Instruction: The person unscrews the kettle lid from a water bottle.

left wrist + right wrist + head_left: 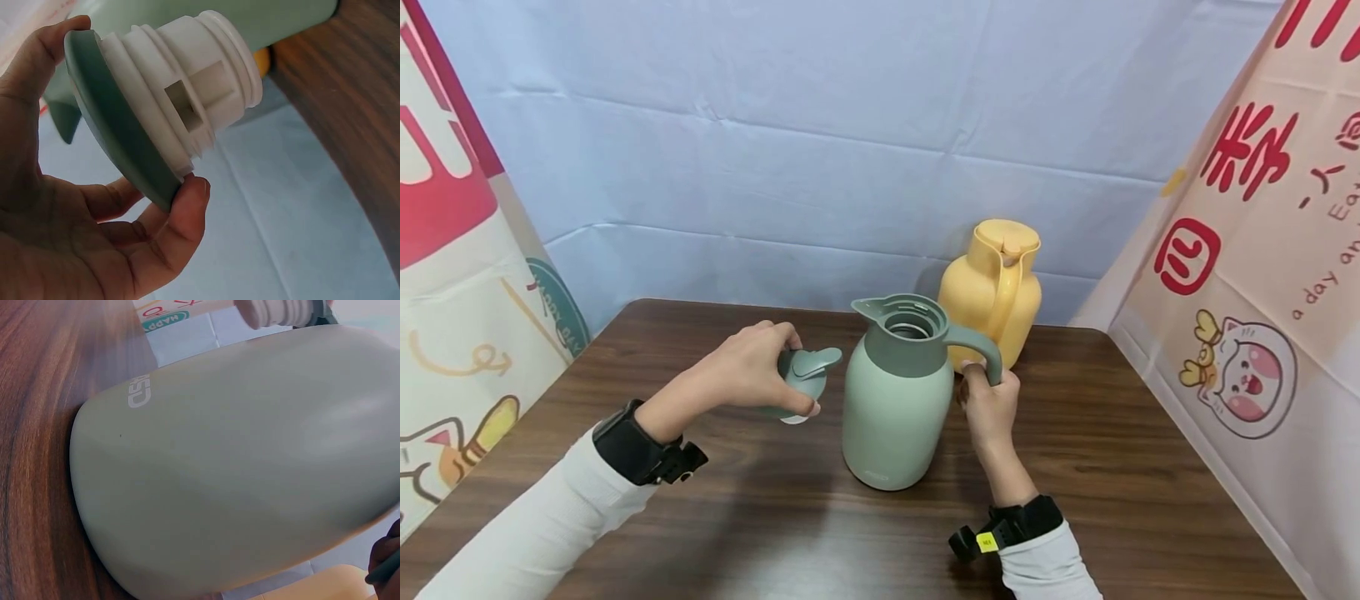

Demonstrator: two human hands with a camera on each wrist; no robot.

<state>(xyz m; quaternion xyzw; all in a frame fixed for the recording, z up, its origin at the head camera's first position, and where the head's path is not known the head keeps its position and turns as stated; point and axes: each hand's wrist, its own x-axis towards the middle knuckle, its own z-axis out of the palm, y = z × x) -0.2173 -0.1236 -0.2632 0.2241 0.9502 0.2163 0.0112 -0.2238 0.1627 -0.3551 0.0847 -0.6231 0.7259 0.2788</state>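
A light-green thermos jug [895,417] stands upright on the table with its mouth uncovered. My left hand [754,365] holds its green lid [809,365] off the table, just left of the jug. In the left wrist view, thumb and fingers pinch the rim of the lid, and its white ribbed stopper [187,81] points away from the palm. On the jug's other side my right hand [991,407] grips the lower end of the curved handle [976,340]. The jug's body fills most of the right wrist view, where only part of that hand shows.
Behind the green jug, to the right, stands a yellow thermos jug [988,300] with its lid on. The brown wooden table [1112,467] meets a pale blue cloth backdrop [775,167] at its far edge. Printed cloths hang on both sides.
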